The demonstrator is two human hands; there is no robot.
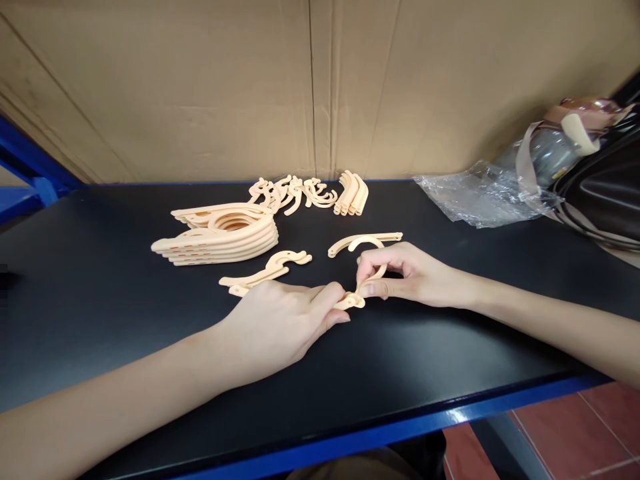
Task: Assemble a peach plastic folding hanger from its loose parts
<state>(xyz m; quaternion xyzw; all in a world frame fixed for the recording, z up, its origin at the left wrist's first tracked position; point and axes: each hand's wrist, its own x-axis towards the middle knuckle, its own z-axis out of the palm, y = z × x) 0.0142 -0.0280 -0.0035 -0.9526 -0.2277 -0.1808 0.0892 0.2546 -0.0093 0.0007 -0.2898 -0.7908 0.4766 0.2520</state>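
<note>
My left hand [280, 320] is closed on a cream plastic hanger arm [352, 303], whose end sticks out past the thumb and index finger. A curved cream hanger hook [369, 240] is pinched in my right hand [413, 272]; its lower end meets the arm's end. Whether the two are joined I cannot tell. Beyond my left hand lies another hook-shaped piece [289, 260] with straight parts, partly hidden by the hand. Just behind the held hook rests a loose hanger arm [343, 247].
Stacked folding hangers [225, 247] stand at left on the black tabletop [150, 320]. Loose hooks [293, 192] and several hanger arms [351, 193] lie along the back, before a cardboard wall [225, 87]. Clear plastic wrap [470, 193] and a dark bag [605, 180] are at right.
</note>
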